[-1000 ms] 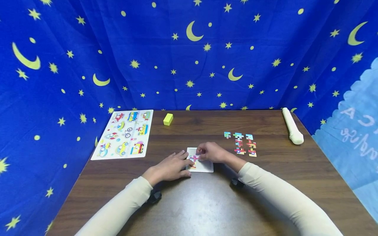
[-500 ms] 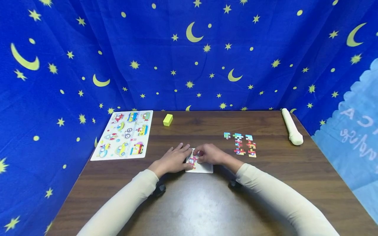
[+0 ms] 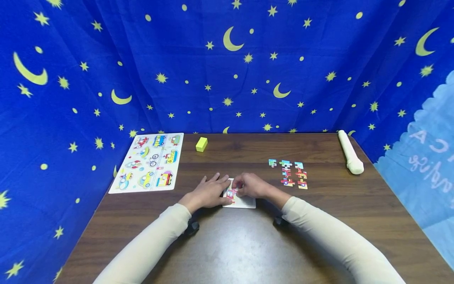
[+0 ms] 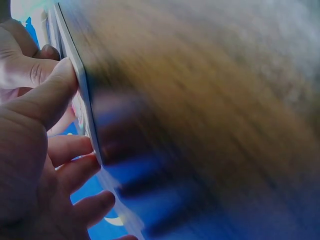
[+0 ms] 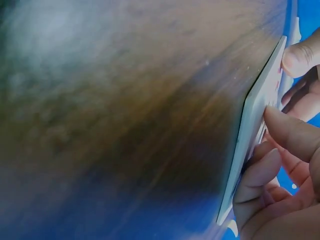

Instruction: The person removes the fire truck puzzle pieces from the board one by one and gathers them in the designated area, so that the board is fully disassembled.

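Note:
A small white puzzle tray point(image 3: 244, 202) lies flat on the table before me, with pink and red printed puzzle pieces point(image 3: 230, 193) at its left side. My left hand point(image 3: 210, 192) rests on the tray's left edge, fingers stretched out. Its thumb point(image 4: 60, 80) presses on the tray near the rim in the left wrist view. Over the tray's upper part, my right hand point(image 3: 253, 185) has its thumb and index finger curled in a pinch at a puzzle piece, mostly hidden by the fingers. The right wrist view shows its thumb point(image 5: 287, 130) touching the tray.
Several loose puzzle pieces point(image 3: 286, 173) lie in columns to the right. At the back left are a picture board of vehicles point(image 3: 145, 161) and a yellow block point(image 3: 201, 144). A white, club-shaped object point(image 3: 349, 152) lies at the right edge. A blue starry curtain point(image 3: 227, 79) stands behind.
My left hand has shifted up and slightly right along the tray's edge. My right hand has moved slightly left with its pinch at the piece; both are almost still over the last half second.

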`<state>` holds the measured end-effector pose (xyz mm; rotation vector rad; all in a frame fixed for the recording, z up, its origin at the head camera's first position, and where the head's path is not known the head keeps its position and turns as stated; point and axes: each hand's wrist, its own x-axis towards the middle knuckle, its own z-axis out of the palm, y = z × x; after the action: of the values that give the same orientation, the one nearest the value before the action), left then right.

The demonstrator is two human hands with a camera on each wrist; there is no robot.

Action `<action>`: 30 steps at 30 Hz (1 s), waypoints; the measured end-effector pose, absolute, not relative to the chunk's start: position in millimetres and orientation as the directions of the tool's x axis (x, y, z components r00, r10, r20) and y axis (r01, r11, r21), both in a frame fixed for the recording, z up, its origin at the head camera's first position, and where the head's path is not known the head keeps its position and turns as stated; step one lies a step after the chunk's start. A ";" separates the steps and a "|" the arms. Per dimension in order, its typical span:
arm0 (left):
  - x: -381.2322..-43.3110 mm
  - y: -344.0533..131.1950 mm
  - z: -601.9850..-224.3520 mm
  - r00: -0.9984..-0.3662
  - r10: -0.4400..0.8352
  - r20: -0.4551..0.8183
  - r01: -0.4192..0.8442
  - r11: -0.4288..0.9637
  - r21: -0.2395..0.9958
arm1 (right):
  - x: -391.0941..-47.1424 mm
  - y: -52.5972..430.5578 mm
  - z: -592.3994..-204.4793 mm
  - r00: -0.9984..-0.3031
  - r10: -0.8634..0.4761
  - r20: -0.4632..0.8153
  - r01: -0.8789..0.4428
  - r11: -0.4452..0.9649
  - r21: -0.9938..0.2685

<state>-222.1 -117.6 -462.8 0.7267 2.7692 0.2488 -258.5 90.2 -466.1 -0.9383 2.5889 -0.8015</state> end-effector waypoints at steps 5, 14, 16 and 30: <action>-222.1 -117.8 -464.7 -0.841 0.501 -0.206 0.453 0.859 0.240 | -258.5 88.5 -467.8 -0.753 -0.653 -0.084 -0.457 0.611 -0.647; -223.5 -119.1 -463.7 -0.839 0.499 -0.219 0.449 0.860 0.242 | -259.7 88.5 -468.6 -0.723 -0.691 -0.025 -0.566 0.613 -0.552; -224.0 -119.3 -464.2 -0.839 0.499 -0.218 0.449 0.860 0.241 | -260.5 89.1 -468.9 -0.711 -0.703 -0.012 -0.591 0.607 -0.532; -224.0 -118.8 -464.2 -0.842 0.495 -0.213 0.446 0.863 0.238 | -278.3 135.3 -456.5 -0.729 -0.684 0.036 -0.554 0.559 -0.617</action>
<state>-224.0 -118.8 -464.2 0.7136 2.7689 0.2608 -278.3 135.3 -456.5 -1.0412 2.5849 -0.9139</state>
